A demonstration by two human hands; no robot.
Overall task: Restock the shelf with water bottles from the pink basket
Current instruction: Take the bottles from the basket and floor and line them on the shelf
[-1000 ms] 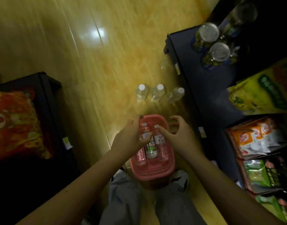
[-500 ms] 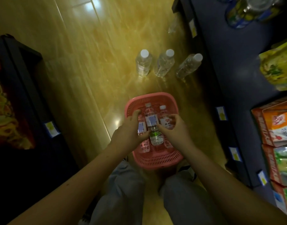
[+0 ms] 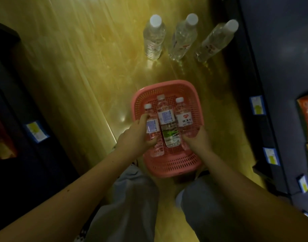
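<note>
So both hands had dropped lower into the pink basket [image 3: 167, 88]: left hand [image 3: 134, 137] gripped the left bottle [image 3: 152, 126], right hand [image 3: 196, 138] cupped the right bottle [image 3: 183, 117]. Lift-out looked imminent; the shelf [image 3: 272, 67] waited far right.

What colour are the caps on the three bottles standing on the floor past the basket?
White. All three caps show clearly in the head view, on clear bottles beyond the pink basket.

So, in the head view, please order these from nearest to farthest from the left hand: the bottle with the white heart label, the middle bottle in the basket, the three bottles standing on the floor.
From the left hand:
1. Middle bottle, in the pink basket, just to its right.
2. Heart-label bottle, on the basket's right side.
3. Three floor bottles, beyond the basket's far rim.
</note>
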